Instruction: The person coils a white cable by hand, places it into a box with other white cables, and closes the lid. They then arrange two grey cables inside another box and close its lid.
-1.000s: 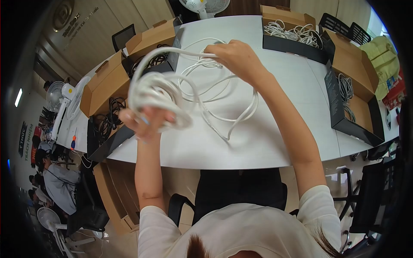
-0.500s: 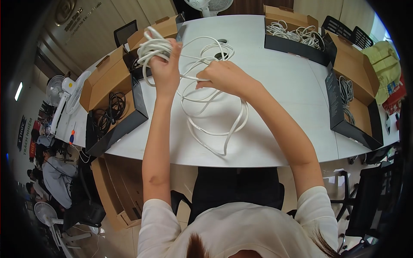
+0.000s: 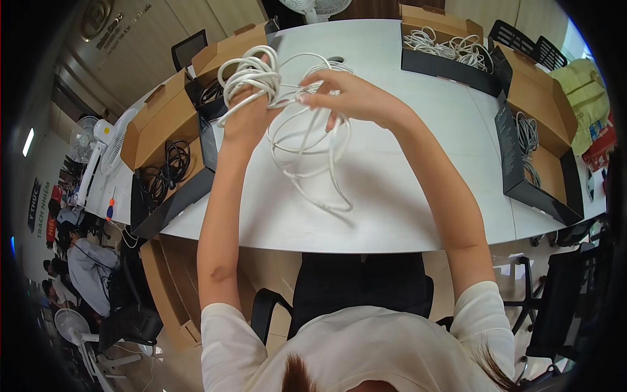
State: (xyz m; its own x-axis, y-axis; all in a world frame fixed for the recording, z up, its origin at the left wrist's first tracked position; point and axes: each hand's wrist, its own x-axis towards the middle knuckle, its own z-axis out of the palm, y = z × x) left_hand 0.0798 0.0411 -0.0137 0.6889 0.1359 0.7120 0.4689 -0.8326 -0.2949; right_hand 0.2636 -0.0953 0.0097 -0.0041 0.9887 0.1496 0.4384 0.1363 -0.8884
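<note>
A white cable (image 3: 251,81) is wound in several loops around my left hand (image 3: 249,117), which is closed on the bundle over the far left part of the table. The rest of the cable trails in loose, wide loops (image 3: 287,171) over the white tabletop. My right hand (image 3: 353,98) is just right of the bundle, above the loose loops. Its thumb and index finger are apart, beside a strand that leads from the bundle. The other fingers bend down near the hanging loops.
On the white table (image 3: 398,202), a box of black cables (image 3: 171,171) stands at left, a box of white cables (image 3: 450,52) at far right, and a box of grey cables (image 3: 528,147) at right. A black chair (image 3: 362,281) is against the near edge.
The cable bundle has turned and now wraps around my left hand. My right hand has moved slightly up, and its fingers have spread. The loose loops have shifted.
</note>
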